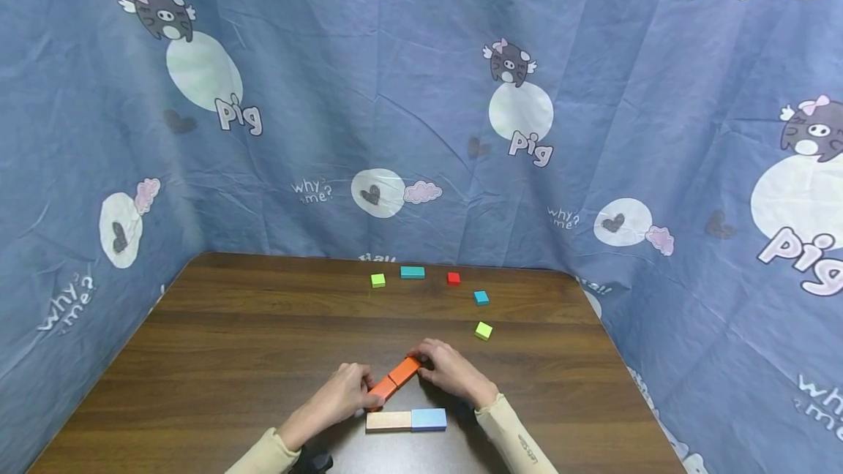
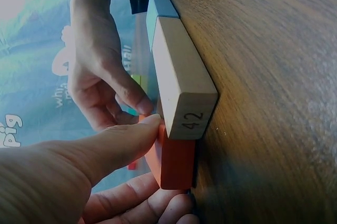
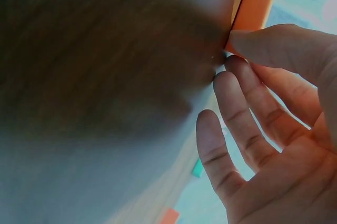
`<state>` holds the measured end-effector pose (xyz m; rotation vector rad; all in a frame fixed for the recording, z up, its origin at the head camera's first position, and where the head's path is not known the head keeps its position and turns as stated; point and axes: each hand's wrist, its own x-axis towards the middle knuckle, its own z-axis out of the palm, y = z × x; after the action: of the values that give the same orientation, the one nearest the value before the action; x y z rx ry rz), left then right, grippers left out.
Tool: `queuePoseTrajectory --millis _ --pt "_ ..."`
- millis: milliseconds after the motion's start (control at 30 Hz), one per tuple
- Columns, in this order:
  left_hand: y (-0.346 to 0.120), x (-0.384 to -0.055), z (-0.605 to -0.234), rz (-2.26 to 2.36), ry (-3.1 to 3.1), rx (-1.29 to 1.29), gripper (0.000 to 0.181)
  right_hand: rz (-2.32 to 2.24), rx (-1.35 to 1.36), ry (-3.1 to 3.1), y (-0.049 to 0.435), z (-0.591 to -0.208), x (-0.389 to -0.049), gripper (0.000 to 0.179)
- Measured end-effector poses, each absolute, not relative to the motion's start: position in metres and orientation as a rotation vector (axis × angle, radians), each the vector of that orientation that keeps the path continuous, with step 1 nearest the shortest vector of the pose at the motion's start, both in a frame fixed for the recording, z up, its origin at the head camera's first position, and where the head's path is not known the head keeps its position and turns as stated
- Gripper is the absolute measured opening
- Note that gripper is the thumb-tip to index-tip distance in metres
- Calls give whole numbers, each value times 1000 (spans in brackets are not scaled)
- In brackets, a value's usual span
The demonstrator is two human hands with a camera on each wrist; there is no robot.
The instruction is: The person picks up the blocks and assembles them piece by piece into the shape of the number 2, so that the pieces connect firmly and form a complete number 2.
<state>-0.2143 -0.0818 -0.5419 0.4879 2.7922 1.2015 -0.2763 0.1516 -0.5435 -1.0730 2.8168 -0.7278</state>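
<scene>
Two orange blocks lie end to end in a slanting row on the table. My left hand [image 1: 341, 393] pinches the near orange block [image 1: 383, 390] between thumb and fingers. At the row's far end, my right hand [image 1: 453, 372] holds the other orange block [image 1: 405, 370]; the right wrist view shows the thumb on its end and the fingertips close by. Just in front, a plain wooden block [image 1: 388, 422] marked "42" [image 2: 193, 121] and a light blue block [image 1: 429, 419] form a straight row. In the left wrist view, the near orange block [image 2: 177, 164] stands beside the wooden one.
Toward the back of the table [image 1: 263, 313] lie a green cube [image 1: 378, 281], a teal block [image 1: 412, 273], a red cube [image 1: 454, 279] and a blue cube [image 1: 481, 298]. Another green cube [image 1: 484, 330] sits beyond my right hand. A patterned blue curtain [image 1: 421, 108] hangs behind.
</scene>
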Motion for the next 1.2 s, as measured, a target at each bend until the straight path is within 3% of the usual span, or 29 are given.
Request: queuePoseTrajectory --millis 1200 --pt "-83 -215 -543 1226 2749 479 25 -793 -1036 2767 154 -543 -277 36"
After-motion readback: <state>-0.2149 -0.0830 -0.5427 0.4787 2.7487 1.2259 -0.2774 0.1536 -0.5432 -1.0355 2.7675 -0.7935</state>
